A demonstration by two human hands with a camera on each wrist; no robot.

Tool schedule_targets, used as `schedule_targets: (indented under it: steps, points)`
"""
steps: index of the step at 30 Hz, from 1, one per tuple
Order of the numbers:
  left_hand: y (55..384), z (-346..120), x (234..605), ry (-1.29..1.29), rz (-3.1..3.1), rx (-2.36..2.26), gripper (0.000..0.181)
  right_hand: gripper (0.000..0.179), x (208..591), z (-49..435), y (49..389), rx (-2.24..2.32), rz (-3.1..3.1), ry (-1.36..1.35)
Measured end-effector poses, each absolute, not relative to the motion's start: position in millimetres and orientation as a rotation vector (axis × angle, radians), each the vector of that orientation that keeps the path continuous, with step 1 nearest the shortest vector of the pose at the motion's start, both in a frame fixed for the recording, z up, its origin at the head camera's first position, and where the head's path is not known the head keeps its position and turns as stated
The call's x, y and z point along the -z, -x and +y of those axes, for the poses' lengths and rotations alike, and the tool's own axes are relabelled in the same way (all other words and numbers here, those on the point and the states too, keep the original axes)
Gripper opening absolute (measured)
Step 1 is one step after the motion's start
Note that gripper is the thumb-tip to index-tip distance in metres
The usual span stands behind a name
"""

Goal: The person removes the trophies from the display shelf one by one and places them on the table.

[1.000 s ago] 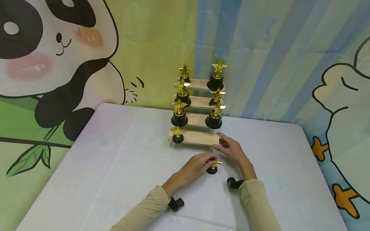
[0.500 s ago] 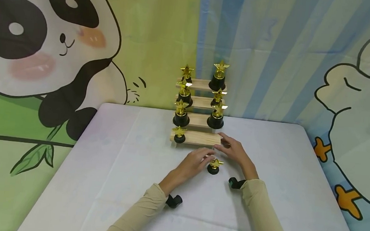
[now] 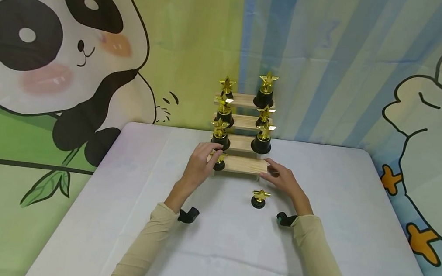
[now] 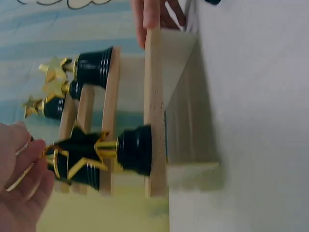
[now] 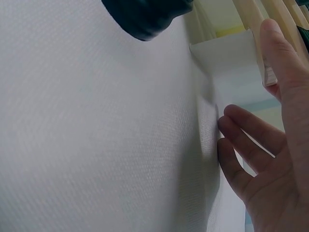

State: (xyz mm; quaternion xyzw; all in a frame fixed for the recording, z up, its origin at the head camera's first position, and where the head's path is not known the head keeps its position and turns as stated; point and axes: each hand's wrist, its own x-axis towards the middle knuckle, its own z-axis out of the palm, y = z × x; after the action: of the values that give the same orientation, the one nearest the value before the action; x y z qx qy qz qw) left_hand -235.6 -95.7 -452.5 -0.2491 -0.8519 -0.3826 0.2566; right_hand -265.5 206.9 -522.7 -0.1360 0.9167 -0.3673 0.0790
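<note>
A stepped wooden rack carries gold star trophies with black bases. At the left end of its lowest step [image 3: 244, 165] stands a small star trophy [image 3: 219, 165]. My left hand [image 3: 196, 167] reaches over that trophy; in the left wrist view its bent, parted fingers [image 4: 36, 181] are right at the gold star [image 4: 84, 150]. My right hand [image 3: 286, 182] holds the right end of the lowest step, its thumb [image 5: 280, 53] along the wood and its other fingers [image 5: 246, 130] loosely bent. Another small star trophy [image 3: 258, 201] stands on the table in front of the rack.
Higher steps bear several trophies, such as one at the top right [image 3: 265, 91] and one at the left [image 3: 220, 135]. Black wrist devices [image 3: 189, 215] show at both cuffs. A white cloth covers the table [image 3: 227, 244], with a printed curtain [image 3: 188, 56] behind.
My left hand has left the loose trophy on the table and moved left and forward to the trophy on the lowest step. The right hand keeps its place at the step's end.
</note>
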Motion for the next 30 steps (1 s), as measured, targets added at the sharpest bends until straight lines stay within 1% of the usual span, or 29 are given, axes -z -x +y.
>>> schedule_targets:
  steps: [4,8,30]
  points:
    - [245,-105,457,0.615,-2.386,1.035,0.023,0.072,524,208,265,1.088,2.747,0.397]
    - [250,-107,467,0.612,-2.435,1.04,0.024,0.073,523,207,265,1.09,2.738,0.388]
    - [254,-101,481,0.58,-2.424,1.148,0.021,0.072,522,207,265,1.088,2.736,0.367]
